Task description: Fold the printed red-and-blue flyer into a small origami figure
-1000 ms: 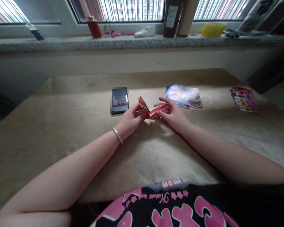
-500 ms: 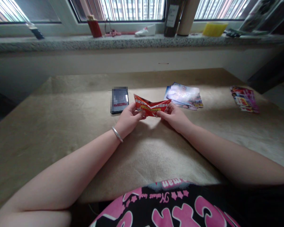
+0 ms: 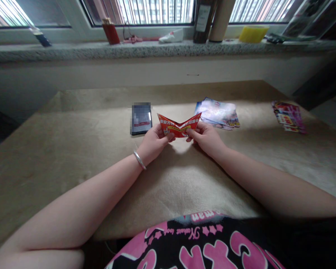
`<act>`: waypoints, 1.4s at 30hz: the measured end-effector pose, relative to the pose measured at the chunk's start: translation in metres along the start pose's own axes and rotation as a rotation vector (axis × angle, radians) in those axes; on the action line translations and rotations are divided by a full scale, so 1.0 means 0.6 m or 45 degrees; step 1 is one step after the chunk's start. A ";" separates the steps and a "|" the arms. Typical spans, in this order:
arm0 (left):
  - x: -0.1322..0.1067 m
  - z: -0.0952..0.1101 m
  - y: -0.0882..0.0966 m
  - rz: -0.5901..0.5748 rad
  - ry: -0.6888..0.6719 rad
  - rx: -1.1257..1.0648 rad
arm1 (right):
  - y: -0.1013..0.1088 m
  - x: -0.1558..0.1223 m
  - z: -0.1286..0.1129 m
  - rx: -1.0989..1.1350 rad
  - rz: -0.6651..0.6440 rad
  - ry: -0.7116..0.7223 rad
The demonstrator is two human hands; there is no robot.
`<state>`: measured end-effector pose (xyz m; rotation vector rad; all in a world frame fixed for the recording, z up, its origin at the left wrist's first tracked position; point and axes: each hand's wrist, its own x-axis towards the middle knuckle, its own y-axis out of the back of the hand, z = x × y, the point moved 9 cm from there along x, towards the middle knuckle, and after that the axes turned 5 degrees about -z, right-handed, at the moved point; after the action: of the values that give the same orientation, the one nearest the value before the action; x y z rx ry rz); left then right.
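Note:
A red printed leaflet (image 3: 179, 127) with white lettering and a yellow band is bent into a shallow V above the table. My left hand (image 3: 158, 137) pinches its left end, thumb in front. On the other side, my right hand (image 3: 203, 135) grips the right end, also with the thumb on the near face. Just left of the leaflet lies a dark phone-like device (image 3: 141, 118), its screen partly pixelated. Beyond my right hand rests a fanned stack of glossy bluish leaflets (image 3: 218, 113).
Toward the right edge of the table (image 3: 100, 157) is a pile of pink and red leaflets (image 3: 289, 116). On the stone windowsill (image 3: 81, 52) stand a red bottle (image 3: 111, 31), a dark bottle (image 3: 203, 22) and a yellow object (image 3: 253, 34).
The leaflet's middle has opened out a little, so its printed face shows more fully and its right corner stands higher. Both hands keep their hold with small finger shifts.

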<state>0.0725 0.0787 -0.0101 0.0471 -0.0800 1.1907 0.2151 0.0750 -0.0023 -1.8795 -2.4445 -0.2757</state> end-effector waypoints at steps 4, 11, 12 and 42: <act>0.000 0.001 0.003 0.035 0.004 -0.008 | -0.004 0.001 0.000 0.001 -0.026 0.016; 0.000 0.007 -0.006 -0.036 -0.080 0.056 | -0.013 0.003 0.001 0.035 -0.075 0.083; 0.000 0.008 -0.008 -0.044 -0.091 0.075 | -0.014 0.003 0.002 0.024 -0.081 0.085; -0.003 -0.001 -0.023 -0.111 -0.174 0.574 | -0.042 -0.004 0.005 -0.372 -0.170 0.119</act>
<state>0.0847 0.0717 -0.0110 0.5234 0.0714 1.0986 0.1919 0.0669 -0.0086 -1.7516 -2.5858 -0.7466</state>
